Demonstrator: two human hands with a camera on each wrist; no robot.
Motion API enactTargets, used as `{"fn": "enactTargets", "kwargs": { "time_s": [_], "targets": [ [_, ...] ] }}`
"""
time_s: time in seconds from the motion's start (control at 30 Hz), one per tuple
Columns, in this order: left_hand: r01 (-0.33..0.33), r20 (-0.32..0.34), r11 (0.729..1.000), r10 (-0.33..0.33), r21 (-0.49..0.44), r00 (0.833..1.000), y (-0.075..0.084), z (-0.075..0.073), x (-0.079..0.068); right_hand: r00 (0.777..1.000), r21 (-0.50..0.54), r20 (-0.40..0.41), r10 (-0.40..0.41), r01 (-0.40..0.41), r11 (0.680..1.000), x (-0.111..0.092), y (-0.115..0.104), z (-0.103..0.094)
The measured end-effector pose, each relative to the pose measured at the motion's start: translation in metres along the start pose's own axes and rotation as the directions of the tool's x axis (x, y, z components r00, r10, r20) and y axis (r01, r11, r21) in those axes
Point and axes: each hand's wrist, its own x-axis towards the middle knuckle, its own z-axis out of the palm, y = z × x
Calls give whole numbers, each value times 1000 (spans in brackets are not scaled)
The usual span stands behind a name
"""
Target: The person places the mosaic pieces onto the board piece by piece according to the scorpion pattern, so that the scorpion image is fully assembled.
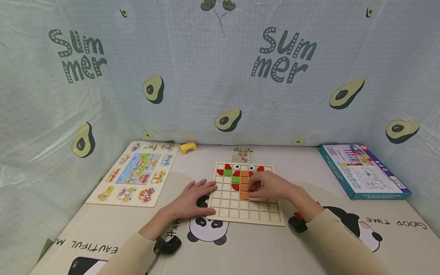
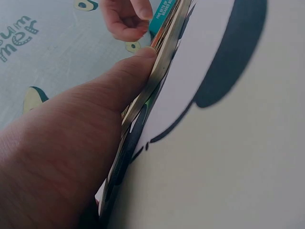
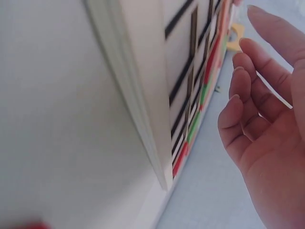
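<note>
A wooden grid board [image 1: 244,214] lies on the table with red, green and orange pieces and two round eye pieces [image 1: 236,167] set in its upper cells. My left hand [image 1: 190,200] rests with spread, fairly straight fingers at the board's left edge; its thumb [image 2: 138,59] touches the rim in the left wrist view. Over the board's right half, my right hand [image 1: 269,185] has its fingertips beside a column of orange squares [image 1: 244,195]. In the right wrist view its fingers [image 3: 240,86] are loosely bent, with nothing visible between them. It hides some pieces.
A small pattern card [image 1: 243,159] lies behind the board. To the left is a vehicle picture puzzle [image 1: 113,191], with a yellow arch block [image 1: 188,148] near its far corner. A teal-edged box [image 1: 364,172] lies at the right. A printed curtain [image 1: 192,46] rises behind the table.
</note>
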Motion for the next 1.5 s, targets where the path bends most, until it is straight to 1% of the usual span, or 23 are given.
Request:
{"fn": "enactTargets", "kwargs": {
  "time_s": [0.1,0.3,0.47,0.6,0.73,0.87,0.97,1.17,1.37,1.5],
  "targets": [
    [-1,-1,1000,1,3,1000,-1,1,0,1000,25,-20,1,0,1000,-6,3,-5],
    [2,-4,1000,-2,12,1000,-3,1,-1,998,72,-47,36,-33,997,-21,11,-13],
    [2,-7,1000,-2,12,1000,-2,2,-1,997,81,-52,62,-58,995,-37,18,-18],
    [0,-6,1000,0,14,1000,-3,2,0,993,110,-46,109,-104,988,-53,24,-19],
    [-3,-2,1000,3,15,1000,-3,2,1,989,110,-49,141,-135,985,-71,31,-19],
    [-4,-3,1000,4,17,1000,-3,1,1,987,91,-66,145,-139,986,-87,36,-20],
    [-4,-4,1000,4,18,1000,-3,1,1,986,97,-71,151,-144,985,-96,39,-22],
    [-2,-5,1000,2,16,1000,-3,1,1,987,102,-36,156,-151,983,-109,42,-23],
    [-2,-5,1000,2,15,1000,-2,2,1,991,130,1,134,-133,983,-120,46,-23],
    [-2,-5,1000,2,13,1000,-1,2,0,991,124,31,128,-131,984,-127,49,-23]
  ]
}}
